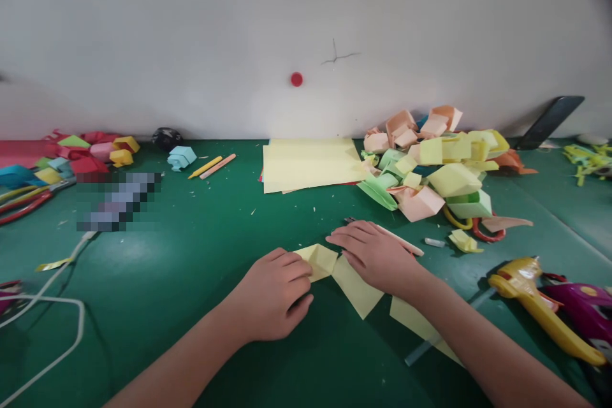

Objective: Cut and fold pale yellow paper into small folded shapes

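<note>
A small piece of folded yellow paper (319, 261) lies on the green table with creases showing. My left hand (282, 293) has its fingers curled down over the paper's left side; the fingertips are partly hidden. My right hand (370, 255) is stretched flat just to the right, fingertips near the folded paper's right corner. Under and beside that palm lies a yellow paper square (358, 290). A slim pinkish stick (404, 242) sticks out behind the right hand. Another yellow sheet (421, 322) is partly covered by my right forearm.
Yellow sheets (310, 166) are stacked by the wall. Folded paper pieces (430, 166) pile up at the right. A yellow glue gun (545, 306) with a clear stick lies front right. At left are a blurred-out device (122, 201), a white cable (79, 319) and scissors (33, 201).
</note>
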{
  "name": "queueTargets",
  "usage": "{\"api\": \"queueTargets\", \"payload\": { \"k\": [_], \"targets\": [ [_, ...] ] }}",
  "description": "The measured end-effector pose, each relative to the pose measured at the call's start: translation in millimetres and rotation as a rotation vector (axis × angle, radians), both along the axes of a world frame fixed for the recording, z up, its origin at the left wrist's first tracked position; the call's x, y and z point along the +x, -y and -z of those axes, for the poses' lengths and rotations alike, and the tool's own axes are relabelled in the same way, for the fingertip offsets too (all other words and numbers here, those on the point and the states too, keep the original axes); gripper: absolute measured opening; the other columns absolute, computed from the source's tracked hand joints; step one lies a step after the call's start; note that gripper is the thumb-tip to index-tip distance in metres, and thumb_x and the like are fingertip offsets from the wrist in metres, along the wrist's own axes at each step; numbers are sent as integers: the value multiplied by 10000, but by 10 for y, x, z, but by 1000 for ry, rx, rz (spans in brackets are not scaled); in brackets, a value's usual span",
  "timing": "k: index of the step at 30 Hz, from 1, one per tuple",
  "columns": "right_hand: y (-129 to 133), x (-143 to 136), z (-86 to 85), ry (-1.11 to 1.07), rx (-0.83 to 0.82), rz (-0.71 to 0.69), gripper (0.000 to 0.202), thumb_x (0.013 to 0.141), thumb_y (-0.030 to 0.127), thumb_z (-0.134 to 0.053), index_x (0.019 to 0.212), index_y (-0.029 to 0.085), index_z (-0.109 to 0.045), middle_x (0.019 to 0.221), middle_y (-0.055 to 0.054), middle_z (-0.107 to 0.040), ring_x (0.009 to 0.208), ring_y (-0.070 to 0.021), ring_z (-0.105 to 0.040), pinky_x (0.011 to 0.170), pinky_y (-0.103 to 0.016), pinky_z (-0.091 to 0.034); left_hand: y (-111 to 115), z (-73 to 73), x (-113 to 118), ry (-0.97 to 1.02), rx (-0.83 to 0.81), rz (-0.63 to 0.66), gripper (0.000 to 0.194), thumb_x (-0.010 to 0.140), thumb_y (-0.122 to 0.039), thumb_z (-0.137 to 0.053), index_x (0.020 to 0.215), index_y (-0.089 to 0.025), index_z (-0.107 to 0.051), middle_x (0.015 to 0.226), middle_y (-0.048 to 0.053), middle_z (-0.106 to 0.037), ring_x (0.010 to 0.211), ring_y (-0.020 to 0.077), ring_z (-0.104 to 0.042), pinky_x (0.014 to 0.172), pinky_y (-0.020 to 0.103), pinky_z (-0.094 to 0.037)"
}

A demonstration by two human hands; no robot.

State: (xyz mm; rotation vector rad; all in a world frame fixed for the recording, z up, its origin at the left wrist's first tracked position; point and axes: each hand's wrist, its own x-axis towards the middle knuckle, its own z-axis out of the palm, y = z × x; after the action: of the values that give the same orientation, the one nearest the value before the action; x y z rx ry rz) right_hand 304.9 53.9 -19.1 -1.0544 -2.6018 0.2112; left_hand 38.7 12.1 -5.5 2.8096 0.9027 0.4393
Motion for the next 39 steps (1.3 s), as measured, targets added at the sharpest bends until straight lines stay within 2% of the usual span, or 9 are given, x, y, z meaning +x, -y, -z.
{"api": "queueTargets", "payload": {
  "k": [3, 7, 12, 19, 22, 26, 29, 35, 39],
  "targets": [
    [34, -42, -26, 4, -6, -70, 384, 983, 130, -447, 1296, 237, -640, 1259, -77, -693, 1179, -249, -598, 1057, -493, -468, -12, 27, 4, 1, 23, -3, 219, 976, -230, -500, 839, -174, -661, 939, 54, -698, 892, 205, -643, 841, 381, -503],
    [74, -62, -76, -21, -12, -175, 312, 993, 149, -475, 1220, 228, -675, 1189, -67, -710, 1111, -233, -606, 993, -438, -490, -29, 61, -4, -11, 35, 10, 233, 993, -219, -475, 868, -172, -666, 900, 53, -677, 868, 201, -635, 839, 379, -525],
    [109, -74, -71, -61, 28, -230, 250, 997, 178, -499, 1078, 247, -726, 1079, -57, -720, 1030, -225, -603, 923, -411, -498, -43, 75, -8, 12, 29, 24, 220, 990, -194, -472, 930, -180, -683, 963, 63, -687, 926, 200, -645, 893, 374, -532],
    [158, -95, -79, -11, 84, -237, 256, 946, 162, -559, 1065, 293, -744, 1267, -59, -656, 1121, -265, -538, 930, -433, -498, -49, 108, -13, 42, -16, 54, 207, 986, -181, -471, 939, -173, -672, 977, 68, -690, 923, 197, -645, 895, 375, -536],
    [157, -115, -58, -38, 65, -285, 230, 953, 169, -553, 1063, 263, -732, 1283, -63, -666, 1160, -260, -532, 961, -433, -495, -62, 110, -23, 60, -28, 80, 199, 981, -180, -477, 929, -172, -669, 966, 67, -693, 928, 195, -648, 875, 360, -543],
    [147, -134, -17, -165, 48, -353, 208, 970, 166, -525, 1087, 196, -695, 1136, -81, -735, 1087, -228, -604, 958, -403, -512, -84, 89, -35, 23, -17, 102, 229, 1008, -168, -439, 966, -164, -663, 1013, 70, -697, 956, 191, -658, 869, 334, -556],
    [149, -128, -24, -213, 40, -325, 211, 953, 136, -518, 1062, 200, -687, 1037, -73, -747, 996, -214, -635, 918, -397, -521, -97, 78, -30, 3, 26, 92, 259, 1029, -167, -410, 990, -152, -665, 1035, 78, -697, 989, 201, -658, 897, 347, -558],
    [199, -145, -129, -134, -85, -312, 193, 861, 128, -566, 986, 215, -684, 1142, -70, -714, 1087, -244, -598, 986, -436, -481, -97, 119, -11, 52, 28, 111, 178, 1010, -195, -499, 958, -152, -663, 961, 59, -695, 920, 209, -657, 857, 384, -565],
    [249, -156, -182, -104, -134, -310, 149, 843, 158, -615, 912, 254, -705, 1237, -34, -677, 1135, -242, -575, 998, -443, -465, -92, 129, -13, 42, -23, 112, 159, 1003, -189, -514, 983, -152, -667, 1010, 67, -702, 1011, 219, -665, 944, 396, -557]
  ]
}}
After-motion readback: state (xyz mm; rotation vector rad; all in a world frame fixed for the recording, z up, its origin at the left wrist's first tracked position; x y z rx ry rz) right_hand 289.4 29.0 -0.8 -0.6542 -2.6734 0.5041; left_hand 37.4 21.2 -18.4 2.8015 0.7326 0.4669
